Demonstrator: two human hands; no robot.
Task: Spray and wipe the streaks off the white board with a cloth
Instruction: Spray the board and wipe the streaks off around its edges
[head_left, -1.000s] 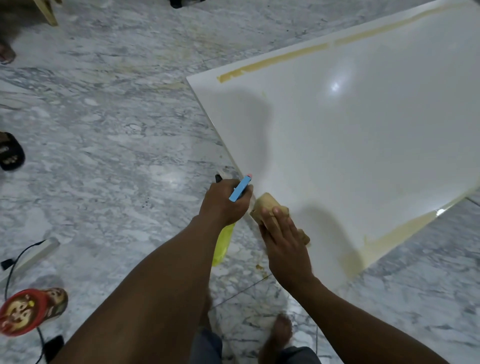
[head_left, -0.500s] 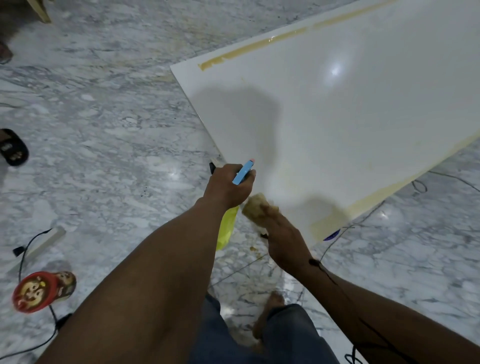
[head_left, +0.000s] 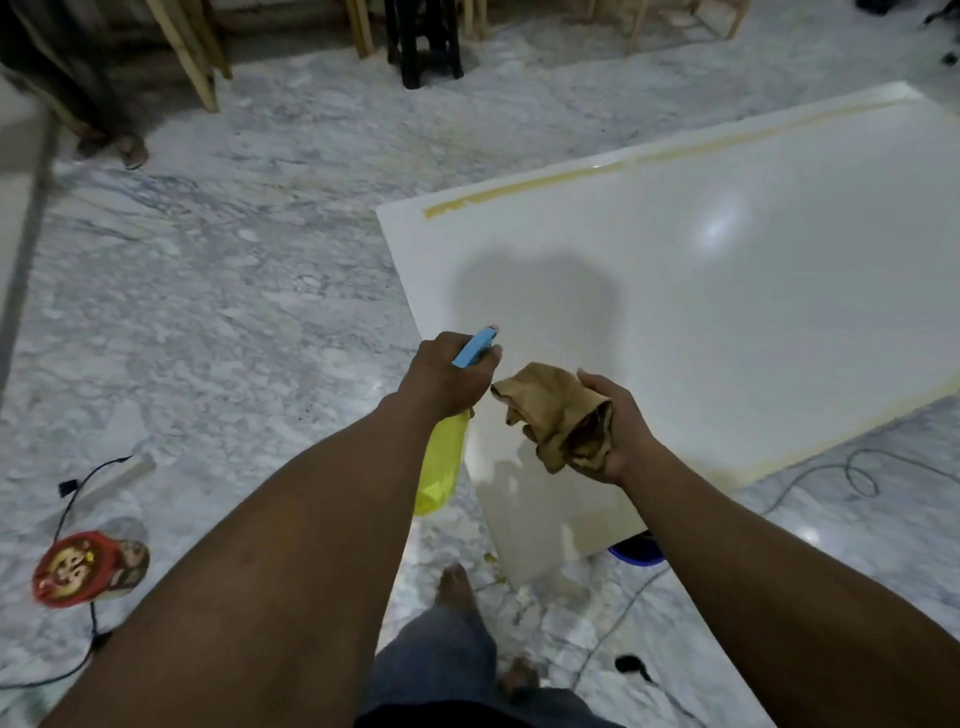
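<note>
A large white board (head_left: 701, 312) lies flat on the marble floor, with yellowish streaks along its far edge and near right edge. My left hand (head_left: 447, 376) grips a yellow spray bottle (head_left: 440, 465) by its blue trigger head, nozzle aimed over the board's near corner. My right hand (head_left: 613, 421) holds a crumpled tan cloth (head_left: 550, 410) above the board, lifted off its surface. The cloth's underside looks dark and soiled.
Wooden furniture legs (head_left: 202, 62) and a black stool (head_left: 428, 41) stand at the back. A red printed slipper (head_left: 83, 566) and black cable (head_left: 78, 483) lie at left. A blue object (head_left: 636, 551) peeks from under the board. Another person's foot (head_left: 124, 148) is at far left. My bare feet (head_left: 457, 582) stand below.
My right hand has lifted the cloth off the board's near corner and turned palm up. The view has risen and pulled back, showing more of the room. My left hand still grips the bottle.
</note>
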